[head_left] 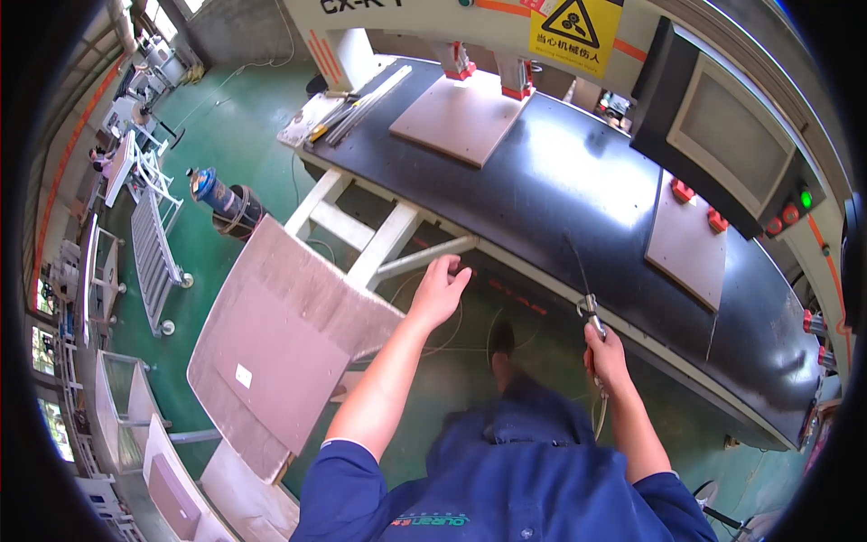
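My right hand (609, 358) is wrapped round an air blow gun (591, 312) whose long thin nozzle points up over the front edge of the black machine table (569, 203). A pale hose hangs below that hand. My left hand (438, 291) hovers in front of the table, fingers loosely apart, with nothing visible in it. On the table lie two flat brown panels: one panel (461, 117) at the far left under red-tipped clamps, and another panel (688, 239) at the right, beneath red clamp feet.
At left, a brown board (271, 348) with a white label rests on a larger worn board (298, 257). Beyond stand a blue cylinder (212, 190) and a grey roller rack (153, 257). A control screen (731, 131) overhangs the table's right side. Metal strips (370, 104) lie at the table's left end.
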A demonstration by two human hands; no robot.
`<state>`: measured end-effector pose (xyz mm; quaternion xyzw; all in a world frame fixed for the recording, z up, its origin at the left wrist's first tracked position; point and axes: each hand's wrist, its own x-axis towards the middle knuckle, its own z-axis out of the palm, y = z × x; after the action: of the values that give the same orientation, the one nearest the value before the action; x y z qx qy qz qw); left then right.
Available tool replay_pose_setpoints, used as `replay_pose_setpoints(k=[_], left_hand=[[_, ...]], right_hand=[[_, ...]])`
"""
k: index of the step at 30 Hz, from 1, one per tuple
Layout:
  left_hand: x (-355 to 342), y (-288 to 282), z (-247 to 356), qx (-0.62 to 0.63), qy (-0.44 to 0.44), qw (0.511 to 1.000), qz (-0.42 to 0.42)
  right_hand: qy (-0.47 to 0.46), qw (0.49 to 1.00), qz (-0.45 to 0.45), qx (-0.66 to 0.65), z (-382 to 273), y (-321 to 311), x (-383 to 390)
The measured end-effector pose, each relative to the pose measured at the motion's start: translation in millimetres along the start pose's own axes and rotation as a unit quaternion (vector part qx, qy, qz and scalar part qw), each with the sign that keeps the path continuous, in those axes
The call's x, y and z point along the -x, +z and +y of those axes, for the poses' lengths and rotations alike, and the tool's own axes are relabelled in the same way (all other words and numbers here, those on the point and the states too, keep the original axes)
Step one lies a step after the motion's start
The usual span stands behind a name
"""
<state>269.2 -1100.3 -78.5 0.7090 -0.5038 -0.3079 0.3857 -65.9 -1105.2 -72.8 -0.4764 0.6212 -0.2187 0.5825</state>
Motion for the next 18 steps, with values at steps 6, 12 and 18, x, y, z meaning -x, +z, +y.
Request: replay_pose_setpoints(k=[6, 12, 18], left_hand=[[-163.6, 19.7, 2.1, -0.223, 0.08, 0.971, 0.036], [-262.5, 41.3, -14.1, -0.385, 0.07, 0.919, 0.052], [-231.4, 53.3, -1.1, -0.416, 0.143, 0.894, 0.088]], right_hand=[[0.044, 0.999, 0.007, 0.006, -21.3, -2.4, -33.4], [0.064, 0.998, 0.007, -0.014, -40.5, -7.1, -54.2], [0.069, 0.997, 0.003, -0.046, -42.6, -8.5, -76.3]])
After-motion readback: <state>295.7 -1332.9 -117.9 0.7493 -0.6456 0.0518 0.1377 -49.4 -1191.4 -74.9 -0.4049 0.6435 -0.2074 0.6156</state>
